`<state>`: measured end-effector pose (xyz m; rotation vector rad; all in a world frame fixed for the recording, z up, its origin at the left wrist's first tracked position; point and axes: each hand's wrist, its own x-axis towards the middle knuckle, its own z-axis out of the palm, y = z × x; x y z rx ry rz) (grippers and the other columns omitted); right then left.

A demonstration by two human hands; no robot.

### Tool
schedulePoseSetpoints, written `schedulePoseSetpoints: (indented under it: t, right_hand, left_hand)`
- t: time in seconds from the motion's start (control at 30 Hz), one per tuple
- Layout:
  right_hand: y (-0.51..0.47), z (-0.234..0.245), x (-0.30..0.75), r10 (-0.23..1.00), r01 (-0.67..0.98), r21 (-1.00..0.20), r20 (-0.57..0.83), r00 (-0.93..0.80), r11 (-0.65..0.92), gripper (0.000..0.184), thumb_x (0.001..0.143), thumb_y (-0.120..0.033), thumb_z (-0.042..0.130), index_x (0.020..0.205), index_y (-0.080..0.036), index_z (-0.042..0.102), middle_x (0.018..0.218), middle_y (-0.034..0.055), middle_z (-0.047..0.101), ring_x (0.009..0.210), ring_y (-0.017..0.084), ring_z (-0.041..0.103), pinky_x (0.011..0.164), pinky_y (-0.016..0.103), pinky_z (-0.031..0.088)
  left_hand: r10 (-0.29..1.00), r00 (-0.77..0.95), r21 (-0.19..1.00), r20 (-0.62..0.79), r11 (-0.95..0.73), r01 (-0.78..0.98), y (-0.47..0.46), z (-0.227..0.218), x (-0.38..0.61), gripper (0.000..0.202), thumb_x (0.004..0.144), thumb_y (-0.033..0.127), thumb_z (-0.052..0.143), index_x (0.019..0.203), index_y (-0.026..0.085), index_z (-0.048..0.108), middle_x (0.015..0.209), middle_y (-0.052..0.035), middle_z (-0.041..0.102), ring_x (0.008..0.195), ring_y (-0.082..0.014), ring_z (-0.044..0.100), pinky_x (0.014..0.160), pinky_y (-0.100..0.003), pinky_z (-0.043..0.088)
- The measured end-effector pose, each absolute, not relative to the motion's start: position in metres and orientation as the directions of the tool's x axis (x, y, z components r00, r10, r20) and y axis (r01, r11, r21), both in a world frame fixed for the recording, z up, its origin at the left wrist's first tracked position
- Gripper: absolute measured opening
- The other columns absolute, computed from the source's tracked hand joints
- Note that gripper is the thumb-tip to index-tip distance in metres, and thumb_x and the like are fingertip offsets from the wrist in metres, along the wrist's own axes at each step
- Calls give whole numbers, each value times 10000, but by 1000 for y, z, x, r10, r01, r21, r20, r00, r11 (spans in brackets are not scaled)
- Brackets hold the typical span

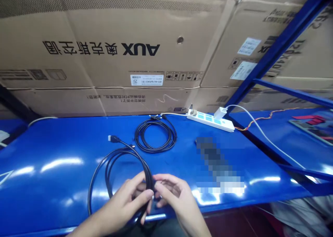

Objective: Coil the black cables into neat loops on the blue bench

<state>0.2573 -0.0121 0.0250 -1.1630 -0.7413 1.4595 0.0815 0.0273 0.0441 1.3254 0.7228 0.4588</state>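
A loosely coiled black cable (95,174) rises from the table's front edge. My left hand (132,197) is closed around the gathered strands on its right side. One end, a black plug with a silver tip (113,138), sticks out to the upper left; another metal-tipped end (132,146) shows beside the loops. My right hand (173,192) is at the same bundle, thumb and fingers curled together against its right side. Whatever lies between those fingertips is too small and dark to make out. Behind them, a second coiled black cable (137,140) lies flat on the table.
The glossy blue table (65,140) backs onto large cardboard boxes (104,22). A white power strip (210,121) holds a white plug adapter (220,112) with a trailing cord. A pixelated dark object (215,160) lies at right. Blue metal posts (275,46) frame the right side.
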Motion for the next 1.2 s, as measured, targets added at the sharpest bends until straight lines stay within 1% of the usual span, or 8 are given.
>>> schedulePoseSetpoints:
  t: [0.13,0.3,0.47,0.53,0.67,0.77,0.93,1.2]
  right_hand:
    - [-13,26,256,964,-429,-891,-228,136,-150,509,733,-414,919,1125,-226,654,872,39,786,821,224,748,591,266,625]
    - [-16,18,252,967,-314,-948,-120,223,-45,418,774,-404,889,1084,-228,671,848,55,806,815,241,775,738,327,639]
    - [-21,15,255,930,-79,-950,273,247,301,60,943,-329,734,958,-275,756,791,21,788,761,192,752,714,278,610]
    - [-23,17,260,918,-44,-926,366,151,376,83,976,-347,698,1012,-302,757,808,18,795,796,192,746,737,281,600]
    - [-21,20,265,981,-192,-966,150,122,171,397,883,-533,769,1161,-260,692,861,52,792,729,195,725,695,291,597]
    - [-18,23,261,990,-241,-970,-45,131,-12,412,796,-506,852,1068,-229,713,896,60,755,793,205,709,631,259,567]
    - [-18,27,261,995,-168,-982,-94,27,-88,366,797,-540,824,909,-193,791,838,60,729,756,199,684,657,276,552]
    - [-21,25,272,980,-85,-976,-200,-5,-200,399,748,-543,854,936,-192,842,833,75,778,683,188,690,569,250,547]
  left_hand:
    - [683,700,977,-208,179,115,27,44,81,404,1012,540,525,1288,245,546,737,44,615,567,-108,547,588,-242,483]
    - [683,696,967,-222,244,69,27,44,80,414,1007,544,534,1293,245,542,709,52,610,544,-105,541,573,-239,462]
    - [652,726,959,-219,282,36,28,49,80,407,994,574,532,1187,219,578,646,61,606,497,-107,528,583,-257,454]
    - [653,724,959,-224,279,45,28,50,79,382,985,589,539,1114,232,581,641,64,603,499,-108,535,594,-261,457]
    - [668,709,966,-226,249,73,27,50,79,355,1000,574,518,1122,244,566,682,54,606,533,-114,544,593,-256,448]
    - [669,714,972,-206,226,70,26,49,79,376,1007,559,512,1205,241,552,687,55,590,534,-118,523,591,-263,454]
    - [681,706,976,-195,206,72,26,47,80,337,1001,569,519,1060,239,561,692,58,573,533,-108,529,567,-244,445]
    - [702,680,977,-210,167,130,25,47,81,334,1001,557,530,1087,237,578,693,57,585,557,-113,545,579,-239,467]
